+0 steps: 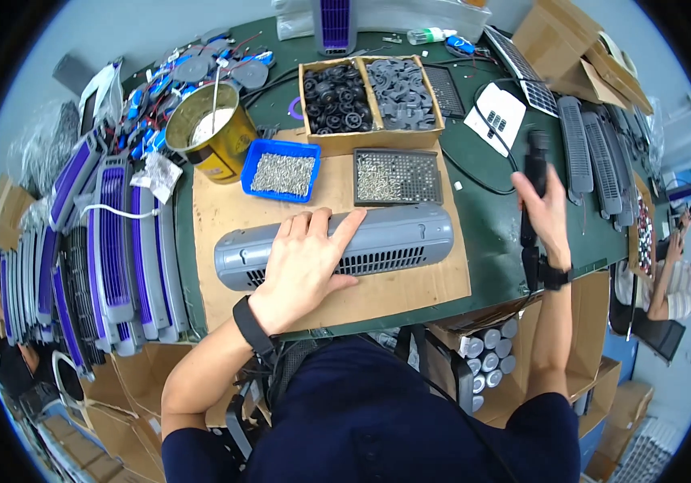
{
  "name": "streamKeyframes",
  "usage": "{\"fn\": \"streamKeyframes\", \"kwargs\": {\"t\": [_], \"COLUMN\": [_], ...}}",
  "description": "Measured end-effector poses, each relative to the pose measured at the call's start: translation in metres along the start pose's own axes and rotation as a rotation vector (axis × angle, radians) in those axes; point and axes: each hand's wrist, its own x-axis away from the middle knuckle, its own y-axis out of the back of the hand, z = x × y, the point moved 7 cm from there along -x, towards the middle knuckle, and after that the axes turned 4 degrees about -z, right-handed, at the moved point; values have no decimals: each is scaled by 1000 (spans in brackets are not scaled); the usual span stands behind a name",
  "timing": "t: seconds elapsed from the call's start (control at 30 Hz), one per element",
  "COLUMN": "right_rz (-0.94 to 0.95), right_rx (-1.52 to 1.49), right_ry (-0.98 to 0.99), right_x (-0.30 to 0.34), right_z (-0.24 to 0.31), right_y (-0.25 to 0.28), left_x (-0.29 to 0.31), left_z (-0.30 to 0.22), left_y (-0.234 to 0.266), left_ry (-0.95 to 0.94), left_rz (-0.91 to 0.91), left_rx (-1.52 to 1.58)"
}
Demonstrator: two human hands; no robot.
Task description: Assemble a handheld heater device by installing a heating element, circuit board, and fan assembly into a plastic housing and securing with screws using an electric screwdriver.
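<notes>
A long grey plastic housing point(398, 235) with a slotted grille lies across a cardboard sheet point(434, 294). My left hand point(301, 262) rests flat on it, left of its middle, with the fingers spread. Off to the right, my right hand point(550, 216) is closed round a black, stick-shaped electric screwdriver point(535, 161), held upright and slightly blurred. Beyond the housing stand a blue tray point(247, 179) of small screws and a dark perforated screw plate point(422, 177) with screws scattered over its left part.
Behind the trays, a divided cardboard box point(337, 145) holds black and grey plastic parts. A yellow tin point(228, 153) stands at the left, near stacked grey-purple units point(116, 241). More grey housings point(599, 157) lie at right, by a black cable point(474, 171). A person point(679, 282) sits far right.
</notes>
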Motion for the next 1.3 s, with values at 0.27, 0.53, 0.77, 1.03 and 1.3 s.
{"fn": "streamKeyframes", "kwargs": {"t": [0.27,0.53,0.77,1.03,1.3], "right_rz": [181,0,121,254,282], "right_rx": [-1222,-1159,-1041,-1038,-1051], "right_ry": [491,595,303,471,478], "right_x": [103,108,89,108,104], "right_z": [132,128,128,140,134], "right_y": [-33,-59,-89,-90,-93], "left_x": [-3,-17,-18,-20,-20], "left_z": [-18,-45,-40,-37,-37], "left_y": [-9,-30,-33,-39,-38], "left_ry": [-23,-83,-125,-116,-75], "left_rz": [-169,-246,-343,-330,-325], "left_rx": [-66,-308,-299,-285,-291]}}
